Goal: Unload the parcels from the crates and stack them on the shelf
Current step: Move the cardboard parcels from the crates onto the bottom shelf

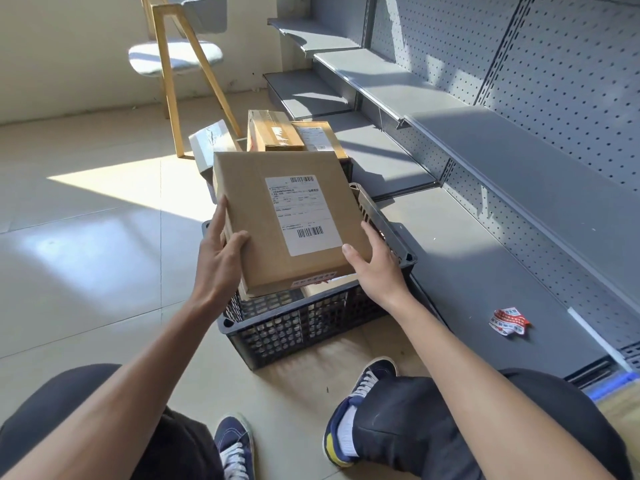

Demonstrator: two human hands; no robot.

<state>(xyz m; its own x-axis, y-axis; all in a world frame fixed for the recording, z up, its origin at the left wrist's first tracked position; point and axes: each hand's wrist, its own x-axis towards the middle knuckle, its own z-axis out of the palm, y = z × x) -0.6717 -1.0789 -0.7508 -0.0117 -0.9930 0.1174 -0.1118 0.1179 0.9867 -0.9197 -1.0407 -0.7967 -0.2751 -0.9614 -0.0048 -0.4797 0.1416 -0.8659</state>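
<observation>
The person crouches on the tiled floor (86, 258) holding a flat brown cardboard parcel (277, 216) just above a black plastic crate (304, 323). The parcel is a shallow rectangular box, tilted so its broad face looks up, its long axis running away from the person and leaning slightly left at the far end. A white shipping label (302, 214) is stuck on that face, its long side in line with the box, with one barcode near the far edge and another near the close edge; the small print is too fine to read. A strip of red-printed tape runs along the near edge.

The left hand (221, 261) grips the parcel's left side, thumb curled over the top face and fingers (219, 220) stretched along the edge. The right hand (375, 265) clasps the near right corner, thumb on top, fingers wrapped under and out of sight.

The crate has lattice walls and more cardboard shows inside it beneath the held parcel. Behind it sits a second crate (346, 166) with taped brown boxes (277, 133) piled in it, one carrying a white label. To the right stands a grey metal shelf (519, 161) with a pegboard back, its boards matte and smooth; a crumpled red-and-white sticker (509, 322) lies on the lowest board. A wooden chair (176, 57) with a pale seat stands at the back.
</observation>
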